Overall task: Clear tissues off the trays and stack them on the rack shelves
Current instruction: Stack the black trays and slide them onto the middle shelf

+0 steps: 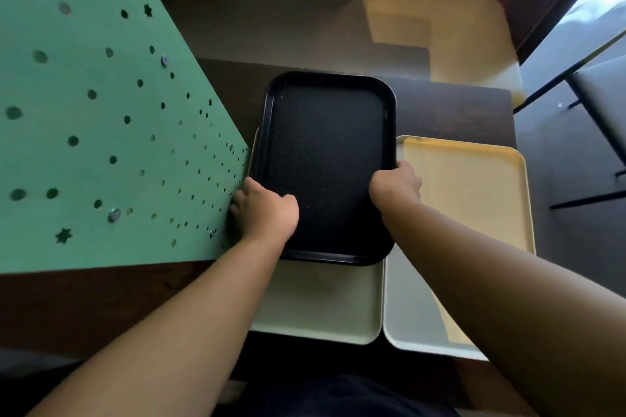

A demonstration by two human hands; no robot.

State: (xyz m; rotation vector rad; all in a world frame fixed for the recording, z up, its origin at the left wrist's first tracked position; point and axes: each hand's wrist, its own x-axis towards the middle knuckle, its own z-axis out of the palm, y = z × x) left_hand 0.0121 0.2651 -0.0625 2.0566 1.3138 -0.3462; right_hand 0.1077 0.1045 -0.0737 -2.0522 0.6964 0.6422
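Seen from a head-worn camera, two bare forearms reach forward over a dark surface (101,301). Nearest the viewer, a pale cream tray (321,305) lies flat on that surface, its near rim and rounded corner exposed, with a second light tray (411,315) just beside it on the right, part of its bed glowing yellow in the light.

Over the cream tray sits a black tray (325,159), long side running away from the camera, its textured bed bare and its raised rim catching a thin highlight. Whether it rests on the cream tray or is lifted just clear of it cannot be told. The left hand (266,210) grips the black tray's left edge, fingers curled over and under the rim. The right hand (396,184) clamps the right edge in the same manner, thumb on the inner side. The hands are well apart, one on each long side.

To the left, a green perforated panel (84,118) dotted with round and star-shaped holes and a few bolts rises at a slant, touching or nearly touching the left hand's knuckles. Farther back, another pale tray (481,37) shows dimly on a lower level, and black metal legs (596,132) stand at the right.
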